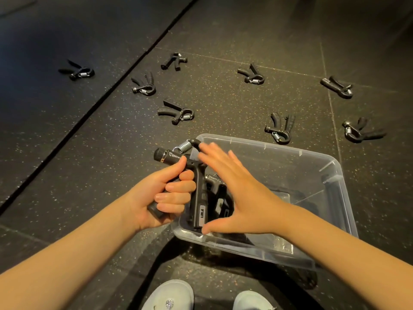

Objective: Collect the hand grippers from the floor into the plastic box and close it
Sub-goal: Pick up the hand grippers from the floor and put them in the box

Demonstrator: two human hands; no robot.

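My left hand [165,193] grips one handle of a black hand gripper [197,198] with a steel spring, held over the left rim of the clear plastic box [333,175]. My right hand [237,193] is spread flat beside the gripper's other handle, fingers straight, thumb near its lower end. Another black gripper [218,189] lies inside the box, partly hidden behind my hands. Several more grippers lie scattered on the floor beyond the box, among them one [176,113] to the upper left and one [280,128] just past the far rim.
The floor is dark speckled rubber tile [223,97], with a smooth black mat [55,41] at the left beyond a diagonal seam. My two pale shoes [172,296] stand at the bottom edge in front of the box. No lid is in view.
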